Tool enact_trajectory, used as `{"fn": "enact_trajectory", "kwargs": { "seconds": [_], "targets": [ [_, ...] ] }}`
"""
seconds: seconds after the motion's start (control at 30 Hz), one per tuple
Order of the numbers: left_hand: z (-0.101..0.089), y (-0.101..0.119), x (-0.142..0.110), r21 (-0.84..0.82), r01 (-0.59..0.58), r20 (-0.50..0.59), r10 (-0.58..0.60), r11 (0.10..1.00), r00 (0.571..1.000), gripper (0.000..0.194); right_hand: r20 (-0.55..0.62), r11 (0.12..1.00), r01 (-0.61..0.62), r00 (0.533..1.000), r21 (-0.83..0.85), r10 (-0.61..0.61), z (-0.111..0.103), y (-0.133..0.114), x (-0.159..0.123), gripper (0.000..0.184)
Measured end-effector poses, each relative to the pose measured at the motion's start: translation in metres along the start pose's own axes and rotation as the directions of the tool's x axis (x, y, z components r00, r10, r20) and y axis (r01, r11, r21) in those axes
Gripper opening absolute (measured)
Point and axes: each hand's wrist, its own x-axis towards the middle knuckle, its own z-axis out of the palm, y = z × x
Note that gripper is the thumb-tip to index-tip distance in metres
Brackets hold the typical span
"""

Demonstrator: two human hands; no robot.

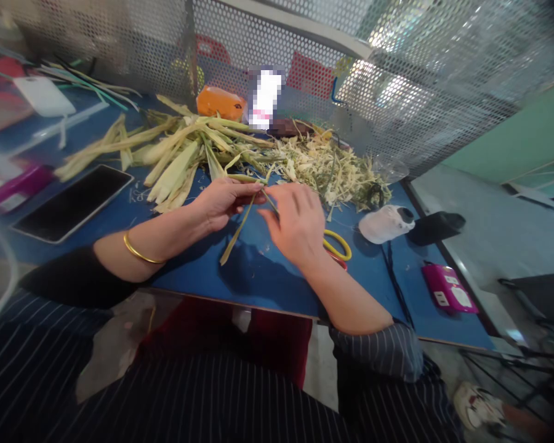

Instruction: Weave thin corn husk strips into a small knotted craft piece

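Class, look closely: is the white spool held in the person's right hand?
No, the white spool sits on the blue table, clearly apart from the right hand.

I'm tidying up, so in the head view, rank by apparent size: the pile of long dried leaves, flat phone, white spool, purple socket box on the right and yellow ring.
Largest to smallest:
1. Leaf pile
2. Flat phone
3. White spool and purple socket box: too alike to rank
4. Yellow ring
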Motion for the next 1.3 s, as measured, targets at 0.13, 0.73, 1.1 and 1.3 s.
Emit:
{"fn": "enact_trajectory", "kwargs": {
  "seconds": [0.13,0.73,1.1,1.3],
  "targets": [
    [0.001,0.002,-0.001,0.056,-0.019,-0.016,0.02,0.998,1.0,0.017,0.195,0.976,-0.212,0.956,-0.048,0.218,0.001,0.006,0.0,0.031],
    [0.012,0.004,-0.013,0.003,0.161,0.118,-0.161,0.987,0.98,0.007,0.627,-0.256,-0.596,0.573,0.761,0.528,0.021,0.03,0.004,0.032],
    [0.015,-0.007,-0.012,0.236,0.106,0.035,-0.117,0.966,0.992,0.019,0.477,-0.12,-0.547,0.576,0.828,0.664,0.031,0.014,0.001,0.024],
    [0.013,-0.003,-0.013,0.332,0.06,0.048,-0.081,0.941,0.996,0.02,0.439,0.146,-0.706,0.574,0.693,0.691,0.021,0.019,0.002,0.038]
  ]
}}
